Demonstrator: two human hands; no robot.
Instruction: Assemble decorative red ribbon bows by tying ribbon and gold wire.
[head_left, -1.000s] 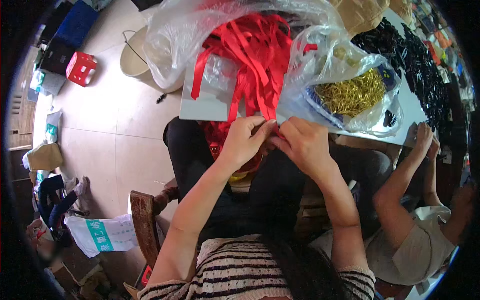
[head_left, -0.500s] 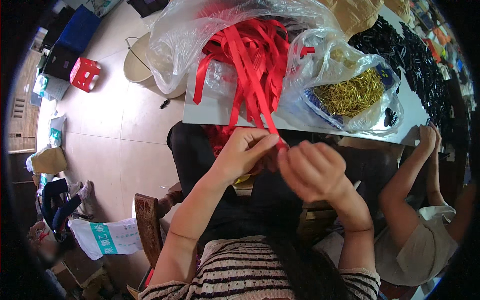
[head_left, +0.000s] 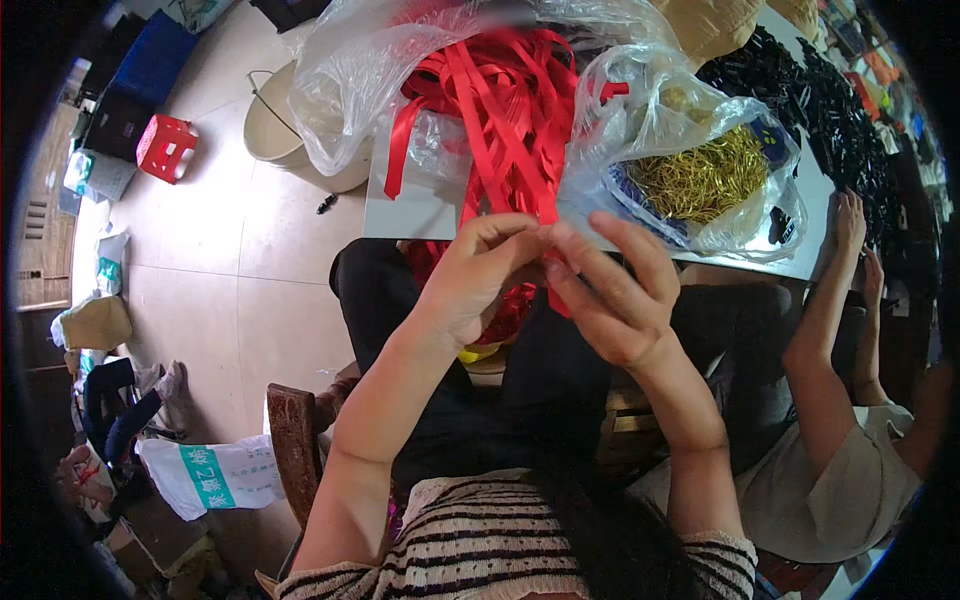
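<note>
Several long red ribbons [head_left: 520,130] lie bunched in a clear plastic bag [head_left: 345,90] on the white table, their ends hanging over its near edge. My left hand [head_left: 478,268] pinches a red ribbon between thumb and forefinger just off that edge. Close against it, my right hand [head_left: 618,285] has its thumb and forefinger on the same ribbon, with the other fingers spread. A short length of the ribbon shows below the fingertips; the exact pinch point is partly hidden. Under my hands, shiny red material [head_left: 512,312] shows between my knees.
Gold cords [head_left: 700,185] fill an open clear bag to the right. Beyond it lies a heap of black strips [head_left: 840,130], where a co-worker's hands [head_left: 855,225] work. A beige bucket [head_left: 275,130] and a red stool [head_left: 167,150] stand on the floor at left.
Both my hands have moved up toward the table edge along the ribbon. My right hand's fingers have spread from a closed curl. The co-worker's hands have reached farther toward the black strips.
</note>
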